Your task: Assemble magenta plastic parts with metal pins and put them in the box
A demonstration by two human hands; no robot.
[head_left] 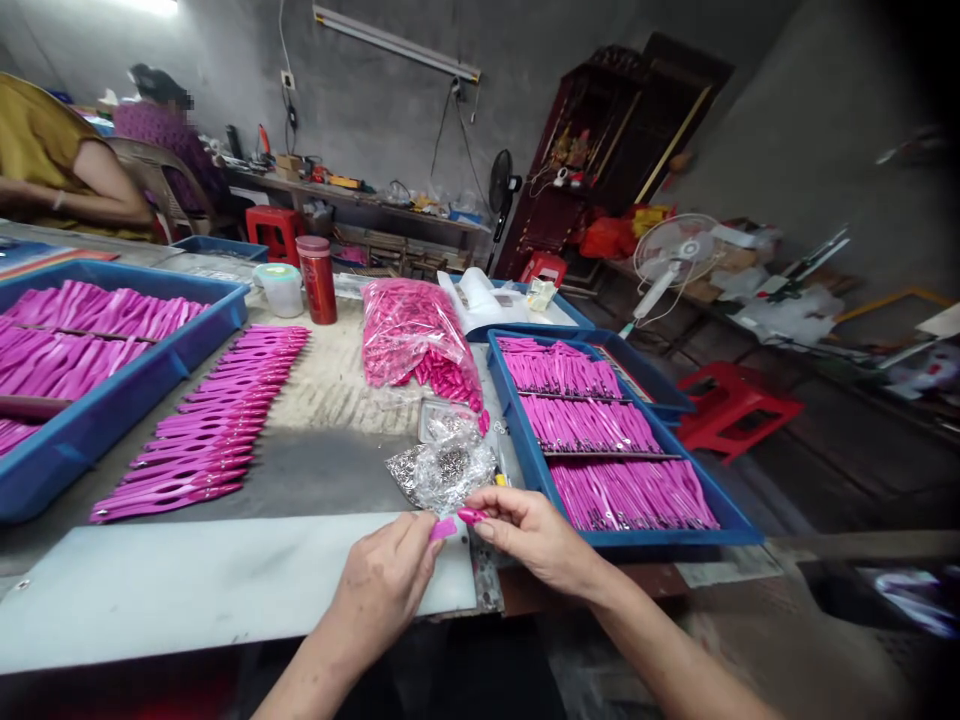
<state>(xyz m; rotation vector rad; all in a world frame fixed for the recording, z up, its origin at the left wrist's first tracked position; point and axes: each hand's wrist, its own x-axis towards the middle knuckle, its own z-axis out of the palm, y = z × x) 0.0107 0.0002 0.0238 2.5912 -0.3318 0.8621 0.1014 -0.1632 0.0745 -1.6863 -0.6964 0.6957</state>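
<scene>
My left hand point(386, 585) is closed, pinching a small pink plastic piece point(444, 528) at the near table edge. My right hand point(529, 535) is closed on another pink piece point(472, 516), its fingertips almost touching the left ones. Just beyond them lies a clear bag of small silver metal parts point(442, 470). A blue tray point(739, 527) with three rows of pink pieces sits right of my right hand. A clear bag full of pink pieces point(412, 335) stands farther back.
A long row of pink pieces point(217, 420) lies on the table at centre left, beside a second blue tray point(112, 400) of them. A red canister point(318, 280) and white lidded cup point(281, 290) stand behind. Two people sit at far left. Red stools and a fan are at right.
</scene>
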